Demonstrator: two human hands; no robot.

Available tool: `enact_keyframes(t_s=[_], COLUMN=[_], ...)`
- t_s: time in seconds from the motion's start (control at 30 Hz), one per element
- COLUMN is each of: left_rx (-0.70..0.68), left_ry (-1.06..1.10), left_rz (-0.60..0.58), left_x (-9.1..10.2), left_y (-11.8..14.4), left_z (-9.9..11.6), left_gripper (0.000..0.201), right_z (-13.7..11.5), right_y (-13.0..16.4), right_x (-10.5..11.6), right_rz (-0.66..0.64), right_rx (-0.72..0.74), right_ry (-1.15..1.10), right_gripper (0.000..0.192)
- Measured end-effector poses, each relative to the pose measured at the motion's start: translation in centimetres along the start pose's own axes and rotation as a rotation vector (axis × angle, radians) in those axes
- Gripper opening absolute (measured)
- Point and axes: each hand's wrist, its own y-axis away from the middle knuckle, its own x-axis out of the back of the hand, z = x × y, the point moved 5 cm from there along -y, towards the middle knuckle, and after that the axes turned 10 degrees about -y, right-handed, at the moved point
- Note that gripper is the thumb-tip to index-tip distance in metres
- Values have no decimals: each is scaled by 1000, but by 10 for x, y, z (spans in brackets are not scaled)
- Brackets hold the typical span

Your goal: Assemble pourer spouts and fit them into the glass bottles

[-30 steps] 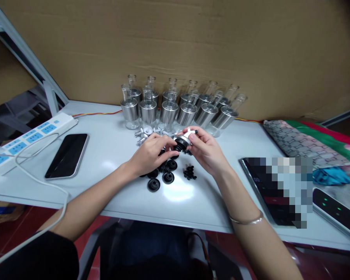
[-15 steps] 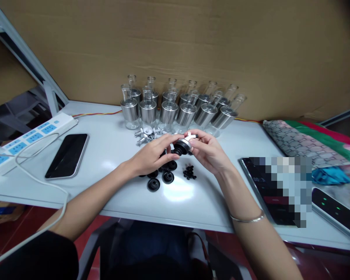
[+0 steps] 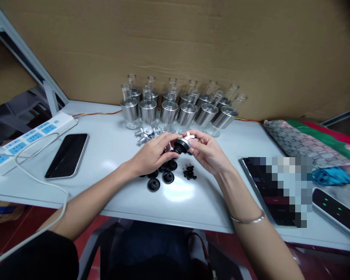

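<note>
I have one piece, a black stepped stopper (image 3: 182,145) with a silver rim and a pale spout, between my two hands, just above the table (image 3: 128,204). The thumb and fingers of my left hand (image 3: 153,152) are closed about its black ribbed end; those of my right hand (image 3: 207,151) pinch the silver rim and spout side, where one small black tip pokes out.

Beneath and nearer me than my left fingers lie black discs (image 3: 153,184): I count at least four, two of them wholly visible, the rest overlapping or hidden by my hand. Below my right fingertips sits one bunch of small black caps (image 3: 189,172), too tightly packed to number. Just past my left knuckles is a heap of silver winged pieces (image 3: 145,136), several, tangled beyond a sure count.

Farther out, beyond both sets of fingers, stand twelve glass bottles (image 3: 169,111) with metal sleeves, six in front and six behind, their necks open. Well to the left of my fingers are one phone (image 3: 67,156) and one power strip (image 3: 32,140); well to the right, one dark-screened tablet (image 3: 268,190) and one device with green lights (image 3: 338,210). One bangle (image 3: 247,220) circles my right forearm.
</note>
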Motion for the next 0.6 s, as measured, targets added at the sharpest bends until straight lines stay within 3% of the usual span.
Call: enact_keyframes(t_s=[0.6], left_rx=[37], left_ry=[-34], left_rz=[5], left_x=[3], left_y=[-1], left_z=[-3], left_gripper=[38], right_z=[2], right_y=[-1], right_x=[-1], right_rz=[36], right_rx=[1], right_ry=[7], right_gripper=[30])
